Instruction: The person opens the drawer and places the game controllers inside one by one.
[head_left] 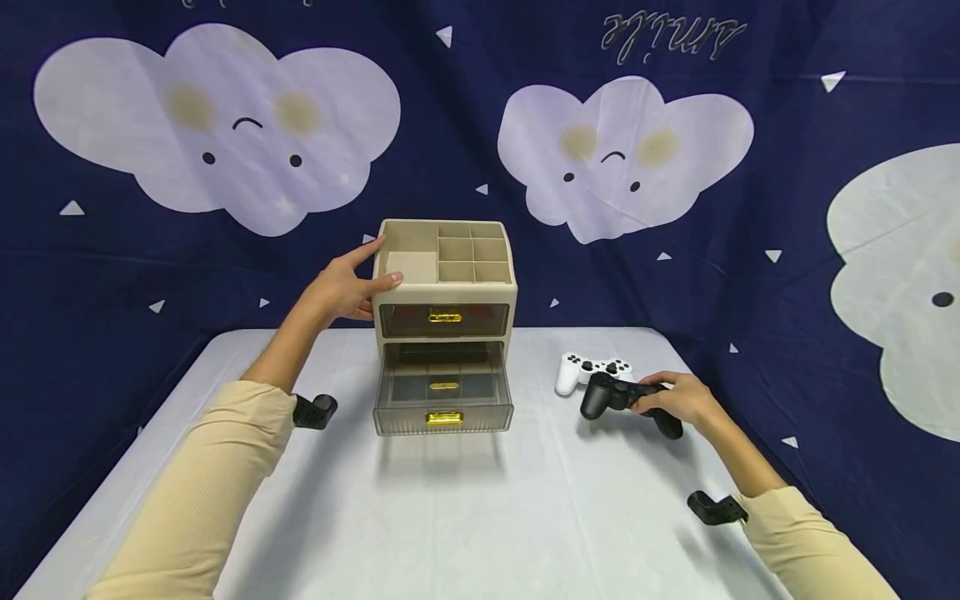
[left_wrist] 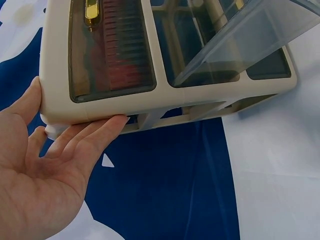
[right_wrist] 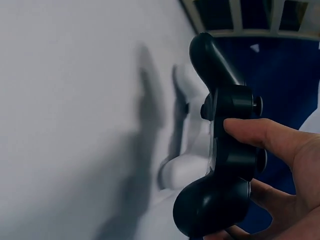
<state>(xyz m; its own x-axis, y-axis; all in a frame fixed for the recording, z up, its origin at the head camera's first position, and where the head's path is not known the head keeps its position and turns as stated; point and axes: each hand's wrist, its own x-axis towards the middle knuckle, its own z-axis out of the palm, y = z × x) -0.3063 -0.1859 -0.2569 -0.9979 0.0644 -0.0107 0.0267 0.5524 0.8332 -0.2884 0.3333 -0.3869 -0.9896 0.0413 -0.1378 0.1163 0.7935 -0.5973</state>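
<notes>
A beige desktop drawer organizer (head_left: 447, 293) stands at the table's far edge, its middle clear drawer (head_left: 405, 419) pulled out. My left hand (head_left: 342, 287) rests on the organizer's upper left side, thumb over the top rim. In the left wrist view the fingers (left_wrist: 95, 137) of that hand lie extended along the side wall. To the right, my right hand (head_left: 678, 398) pinches a black game controller (head_left: 597, 396) above the table, thumb on its edge between the grips. Behind it, a white game controller (head_left: 572, 371) lies on the table, partly hidden.
The white table (head_left: 450, 533) ends at a dark blue cloud-print curtain (head_left: 450, 100). Open compartments (head_left: 474, 250) top the organizer. Its top drawer (head_left: 408, 321) is closed, with something reddish inside. Wrist cameras (head_left: 313, 411) sit on both forearms.
</notes>
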